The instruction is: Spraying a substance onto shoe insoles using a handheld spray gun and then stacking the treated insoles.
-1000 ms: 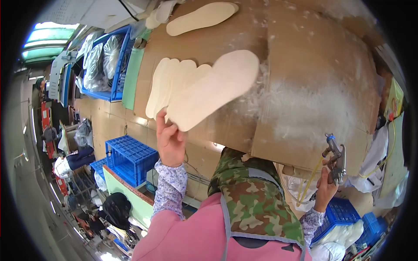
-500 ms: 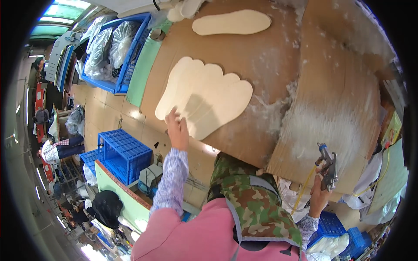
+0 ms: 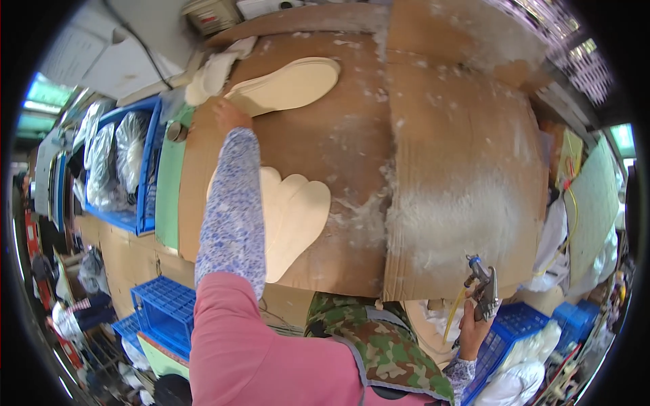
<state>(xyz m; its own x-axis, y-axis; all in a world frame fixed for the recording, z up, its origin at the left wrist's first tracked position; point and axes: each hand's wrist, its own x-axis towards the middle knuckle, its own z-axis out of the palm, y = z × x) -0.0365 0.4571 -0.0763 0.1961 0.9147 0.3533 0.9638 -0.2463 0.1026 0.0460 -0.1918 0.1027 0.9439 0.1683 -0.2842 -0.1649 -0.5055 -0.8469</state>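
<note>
At the far side of the brown table, my left hand (image 3: 231, 116) has its fingers closed at the left end of a few stacked cream insoles (image 3: 291, 84). The fingertips are partly hidden there. More cream insoles (image 3: 294, 213) lie fanned out nearer to me, overlapping, their left part covered by my left sleeve. My right hand (image 3: 474, 328) grips a metal spray gun (image 3: 482, 291) near the table's front right edge. Its nozzle end points up and away from me, and a yellow hose (image 3: 452, 314) hangs beside it.
Cardboard (image 3: 467, 162) with whitish residue covers the right side of the table. A white cloth-like bundle (image 3: 210, 78) and a small round can (image 3: 177, 132) sit at the far left. Blue crates stand left (image 3: 162, 311) and right (image 3: 504, 338), beside a blue bin (image 3: 145, 196) of plastic-wrapped goods.
My left hand has reached from the fanned insoles to the far stack and closed on its left end, which has swung toward me. The view has shifted; the right hand still holds the spray gun.
</note>
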